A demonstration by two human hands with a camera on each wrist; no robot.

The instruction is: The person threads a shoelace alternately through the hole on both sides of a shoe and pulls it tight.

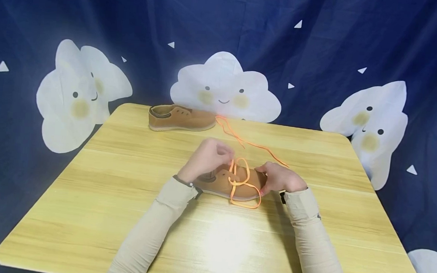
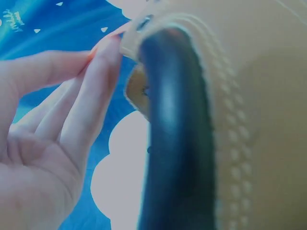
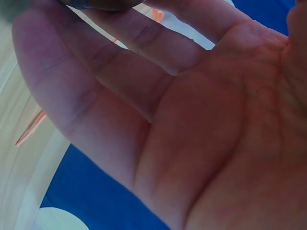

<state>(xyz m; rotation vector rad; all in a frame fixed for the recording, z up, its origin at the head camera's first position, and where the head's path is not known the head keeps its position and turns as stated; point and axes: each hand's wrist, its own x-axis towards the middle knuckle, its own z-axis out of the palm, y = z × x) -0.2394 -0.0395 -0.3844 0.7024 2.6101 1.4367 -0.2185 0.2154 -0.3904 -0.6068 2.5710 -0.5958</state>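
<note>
A brown shoe [image 1: 248, 191] lies on the table with its toe to the right, and an orange shoelace [image 1: 245, 206] runs in loose loops over its eyelets. My left hand [image 1: 211, 155] is above the shoe's opening and pinches part of the lace between thumb and fingertips. In the left wrist view those fingertips [image 2: 103, 52] meet close to the eyelet flap, beside the shoe's dark padded collar [image 2: 177, 129]. My right hand [image 1: 282, 177] grips the toe, thumb on the near side and fingers on the far side. Its palm fills most of the right wrist view.
A second brown shoe [image 1: 193, 120], with no lace through its visible eyelets, stands at the back left of the wooden table [image 1: 102, 213]. Another orange shoelace [image 1: 257, 145] stretches across the table behind the right hand. A blue curtain [image 1: 304, 45] with clouds hangs behind.
</note>
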